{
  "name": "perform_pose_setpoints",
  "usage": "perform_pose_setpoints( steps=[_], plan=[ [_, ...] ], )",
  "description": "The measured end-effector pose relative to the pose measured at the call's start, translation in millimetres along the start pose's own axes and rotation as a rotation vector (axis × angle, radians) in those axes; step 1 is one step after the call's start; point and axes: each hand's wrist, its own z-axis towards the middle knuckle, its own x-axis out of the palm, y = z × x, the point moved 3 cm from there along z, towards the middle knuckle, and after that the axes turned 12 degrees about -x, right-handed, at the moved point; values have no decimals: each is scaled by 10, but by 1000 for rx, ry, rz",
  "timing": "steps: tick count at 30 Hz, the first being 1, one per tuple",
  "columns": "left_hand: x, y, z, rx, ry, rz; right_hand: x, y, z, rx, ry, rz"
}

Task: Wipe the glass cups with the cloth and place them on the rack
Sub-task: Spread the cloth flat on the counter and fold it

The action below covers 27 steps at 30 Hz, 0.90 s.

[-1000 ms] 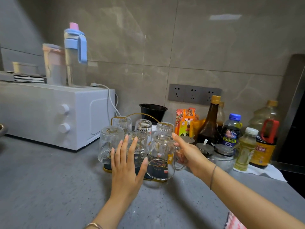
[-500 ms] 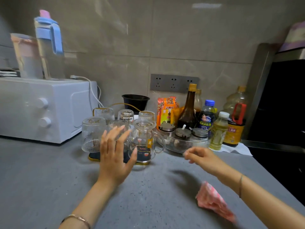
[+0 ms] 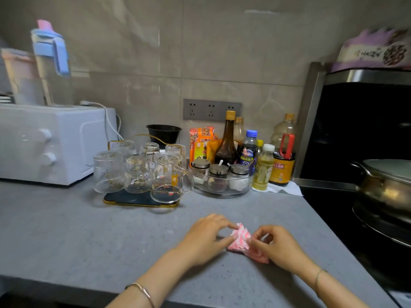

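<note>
Several clear glass cups stand upside down on a dark rack [image 3: 124,200] with a gold rim and handle, at the middle left of the grey counter. A ribbed cup [image 3: 107,172] is at the front left and a handled glass mug [image 3: 170,181] at the front right. Closer to me lies a crumpled pink and white cloth [image 3: 241,240]. My left hand [image 3: 205,237] pinches its left edge. My right hand [image 3: 278,246] pinches its right side. Both hands are well in front of the rack and touch no cup.
A white oven [image 3: 49,143] with jugs on top stands at the left. A glass bowl with spice jars [image 3: 220,181] and several bottles [image 3: 226,141] stand right of the rack. A stove with a steel pot [image 3: 387,185] is at the right.
Both hands left the cups on the rack and came back toward me. They now hold the pink cloth on the counter. The view has swung to the right.
</note>
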Motion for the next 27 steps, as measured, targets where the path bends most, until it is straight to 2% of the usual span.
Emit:
perform_pose_setpoints(
  steps=[2,7,10,12,16,23,27],
  plan=[
    [59,-104,-5,-35,22,-101,-36,29,-41,-6,-18,60],
    [-61,-386,-7,-86,35,-332,-237,251,-138,50,-101,481],
    [-210,-511,13,-110,-1,-543,-389,435,-173,28,-158,620],
    [-312,-606,3,-109,21,-650,-467,555,-191,-14,-162,647],
    [-475,-759,-21,-124,33,-714,-576,780,-218,-111,-163,666],
    [-649,-899,-122,-136,75,-734,-693,895,-252,-144,-198,674],
    [-694,-980,-160,-84,9,-693,-715,910,-246,-165,-263,616]
  ],
)
